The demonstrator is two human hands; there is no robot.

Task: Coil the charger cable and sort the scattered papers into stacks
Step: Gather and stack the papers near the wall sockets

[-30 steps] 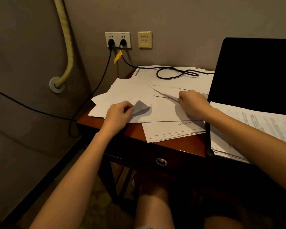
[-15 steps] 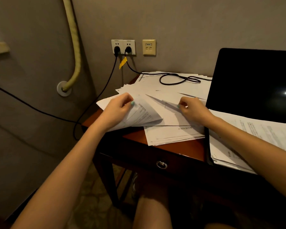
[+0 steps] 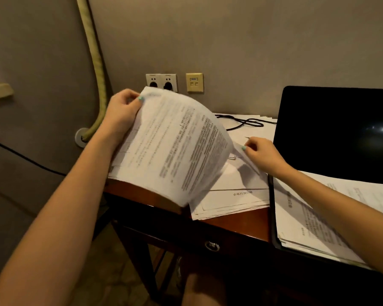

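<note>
My left hand (image 3: 123, 108) grips the top edge of a bundle of printed sheets (image 3: 175, 146), lifted off the desk and curved over towards the right. My right hand (image 3: 260, 152) pinches the edge of a sheet lying on the desk, beside the laptop. A flat stack of white papers (image 3: 230, 200) lies under both, near the desk's front edge. More sheets (image 3: 259, 129) spread towards the wall. The black charger cable (image 3: 243, 123) lies in a loose loop on them at the back, partly hidden by the lifted bundle.
An open black laptop (image 3: 336, 133) stands at the right, with printed papers (image 3: 314, 217) lying on its base. The wooden desk (image 3: 234, 224) has a drawer pull (image 3: 212, 246). Wall sockets (image 3: 161, 81) sit behind the bundle. A padded pipe (image 3: 95, 62) runs down the left wall.
My left hand has lifted the bundle of sheets up and back from the desk, turning its printed side into view. My right hand stayed on the sheet edge by the laptop.
</note>
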